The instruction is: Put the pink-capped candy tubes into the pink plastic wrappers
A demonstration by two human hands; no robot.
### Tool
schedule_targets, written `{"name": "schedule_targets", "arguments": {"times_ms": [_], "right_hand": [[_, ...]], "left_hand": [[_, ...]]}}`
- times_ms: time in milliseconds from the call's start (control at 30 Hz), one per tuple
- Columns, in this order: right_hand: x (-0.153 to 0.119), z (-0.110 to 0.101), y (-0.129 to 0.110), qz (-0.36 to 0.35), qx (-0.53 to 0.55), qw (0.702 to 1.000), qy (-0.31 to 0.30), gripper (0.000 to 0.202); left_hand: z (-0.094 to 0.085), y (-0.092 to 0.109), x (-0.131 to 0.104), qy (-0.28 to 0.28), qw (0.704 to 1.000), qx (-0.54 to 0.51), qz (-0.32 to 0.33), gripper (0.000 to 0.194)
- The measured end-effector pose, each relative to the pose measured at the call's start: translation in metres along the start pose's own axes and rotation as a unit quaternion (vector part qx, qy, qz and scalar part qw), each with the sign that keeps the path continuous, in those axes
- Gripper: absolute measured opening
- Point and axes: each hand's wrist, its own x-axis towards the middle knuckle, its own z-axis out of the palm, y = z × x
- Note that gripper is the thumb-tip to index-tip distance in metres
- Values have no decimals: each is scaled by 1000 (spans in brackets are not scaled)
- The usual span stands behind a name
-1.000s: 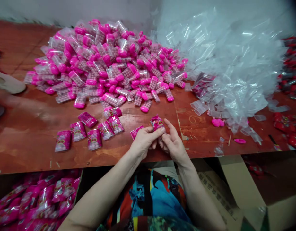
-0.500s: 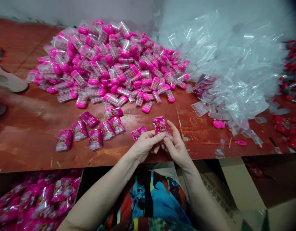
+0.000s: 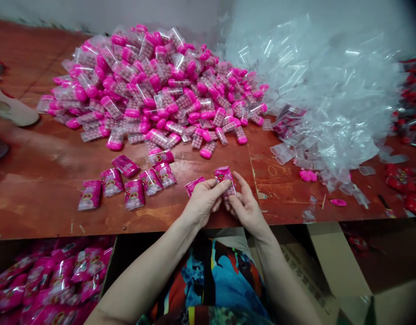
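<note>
A red-brown surface (image 3: 42,180) carries a pink capsule heap (image 3: 154,85) and clear sleeves (image 3: 323,90). At its near edge, the left hand (image 3: 203,201) and right hand (image 3: 245,205) pinch one pink packet (image 3: 224,177) between fingertips, raised for handling; finished packets (image 3: 127,185) lie in a row beside.

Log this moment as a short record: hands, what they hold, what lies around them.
left hand: pinching the pink packet with fingertips
right hand: gripping the same packet from the other side
pink packet: held between both hands just above the table edge
second packet: lying by the left hand
finished packets: loose group on the table, left of the hands
capped tubes: big pink heap behind
clear sleeves: heap at right
</note>
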Motion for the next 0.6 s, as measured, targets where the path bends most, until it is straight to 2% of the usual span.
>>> {"name": "schedule_targets", "arguments": {"times_ms": [133, 200, 367, 533, 600], "right_hand": [[2, 8, 7, -39, -14, 999, 33, 71], [2, 10, 8, -29, 2, 999, 24, 73], [3, 10, 4, 29, 74, 997, -3, 82], [4, 10, 4, -1, 55, 998, 27, 74], [6, 9, 7, -7, 48, 999, 21, 69]], "left_hand": [[6, -7, -1, 79, 996, 9, 38, 41], [7, -10, -2, 91, 995, -3, 36, 41], [4, -16, -6, 64, 998, -18, 24, 39], [0, -15, -7, 25, 999, 27, 31, 41], [-2, -12, -7, 17, 998, 45, 31, 40]]}}
